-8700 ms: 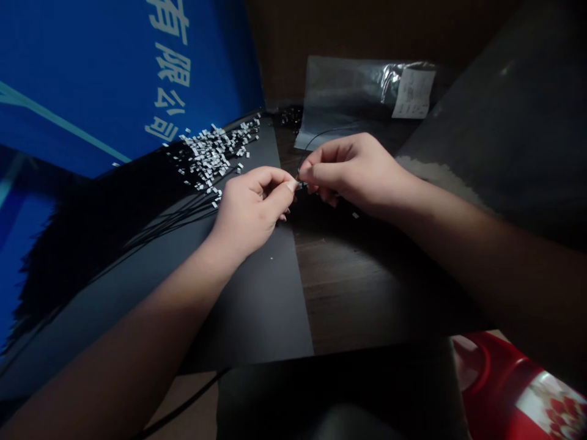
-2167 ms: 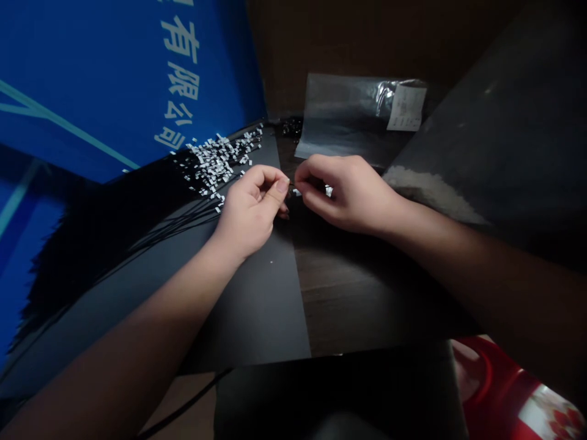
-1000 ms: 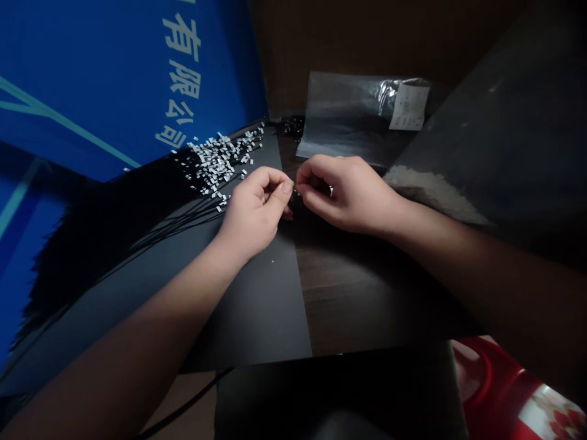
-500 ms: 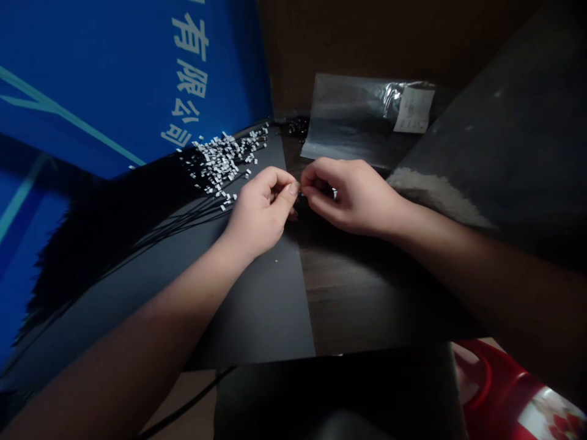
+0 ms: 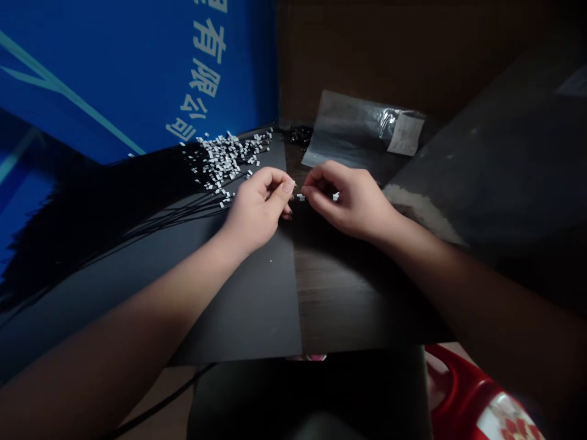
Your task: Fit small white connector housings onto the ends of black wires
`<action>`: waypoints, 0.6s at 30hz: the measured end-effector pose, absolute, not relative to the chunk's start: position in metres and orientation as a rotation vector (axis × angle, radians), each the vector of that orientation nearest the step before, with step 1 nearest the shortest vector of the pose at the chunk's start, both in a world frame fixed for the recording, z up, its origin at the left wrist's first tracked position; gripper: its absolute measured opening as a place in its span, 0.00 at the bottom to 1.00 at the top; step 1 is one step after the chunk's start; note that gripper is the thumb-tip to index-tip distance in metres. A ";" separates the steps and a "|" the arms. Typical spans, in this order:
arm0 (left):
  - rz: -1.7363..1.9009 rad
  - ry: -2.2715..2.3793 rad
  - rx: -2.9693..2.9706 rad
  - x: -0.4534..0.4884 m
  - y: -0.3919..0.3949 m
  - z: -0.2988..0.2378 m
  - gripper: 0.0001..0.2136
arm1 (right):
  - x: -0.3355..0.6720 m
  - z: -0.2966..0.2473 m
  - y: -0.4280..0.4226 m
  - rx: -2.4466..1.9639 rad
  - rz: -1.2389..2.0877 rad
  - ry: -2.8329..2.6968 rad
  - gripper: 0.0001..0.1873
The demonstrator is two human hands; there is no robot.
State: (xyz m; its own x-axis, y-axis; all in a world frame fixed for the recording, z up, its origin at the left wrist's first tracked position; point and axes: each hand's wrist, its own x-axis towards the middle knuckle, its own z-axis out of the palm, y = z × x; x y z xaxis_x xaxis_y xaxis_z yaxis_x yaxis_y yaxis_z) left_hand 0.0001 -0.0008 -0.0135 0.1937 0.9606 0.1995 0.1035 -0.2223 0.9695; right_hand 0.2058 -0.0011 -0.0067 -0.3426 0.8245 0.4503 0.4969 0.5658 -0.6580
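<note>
My left hand (image 5: 255, 208) is closed in a pinch, thumb against forefinger, over the right edge of a dark grey sheet. A tiny dark tip shows at its fingertips; what it belongs to is too small to make out. Just across a narrow gap, my right hand (image 5: 351, 198) pinches with thumb and forefinger curled, and whatever lies between them is hidden. Small white pieces (image 5: 300, 197) show below and behind the fingertips. Left of my left hand lies a thick bundle of thin black cables (image 5: 114, 183), with many small white connectors (image 5: 222, 159) at its near ends.
A clear plastic bag (image 5: 348, 125) with a white label lies behind my hands, beside small dark parts (image 5: 300, 135). Whitish pieces (image 5: 426, 205) sit under a large clear plastic sheet at right. A blue printed panel (image 5: 128, 67) stands at left. Something red (image 5: 458, 391) is below the table.
The view has shifted slightly. My fingertips have parted a little, opening a narrow gap, and white pieces now show more plainly below them. Both hands keep their pinches.
</note>
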 end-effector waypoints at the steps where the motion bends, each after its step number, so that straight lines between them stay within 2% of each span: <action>1: 1.170 1.043 1.505 0.000 0.000 -0.014 0.05 | 0.206 -0.007 -0.001 -1.053 0.522 -2.000 0.04; 12: 1.178 1.002 1.440 0.003 -0.003 -0.011 0.04 | 0.203 -0.016 0.001 -0.973 0.831 -1.757 0.09; 18: 1.173 0.977 1.476 0.003 -0.004 -0.010 0.05 | 0.199 -0.013 0.000 -0.918 1.107 -1.593 0.21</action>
State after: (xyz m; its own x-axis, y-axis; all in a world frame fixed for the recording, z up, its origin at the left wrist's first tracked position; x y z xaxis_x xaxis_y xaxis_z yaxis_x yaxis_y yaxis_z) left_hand 0.0031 -0.0037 -0.0101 0.2117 0.9579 0.1938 0.0174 -0.2020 0.9792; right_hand 0.1988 -0.0005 -0.0134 -0.2614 0.9231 0.2819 0.0572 0.3064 -0.9502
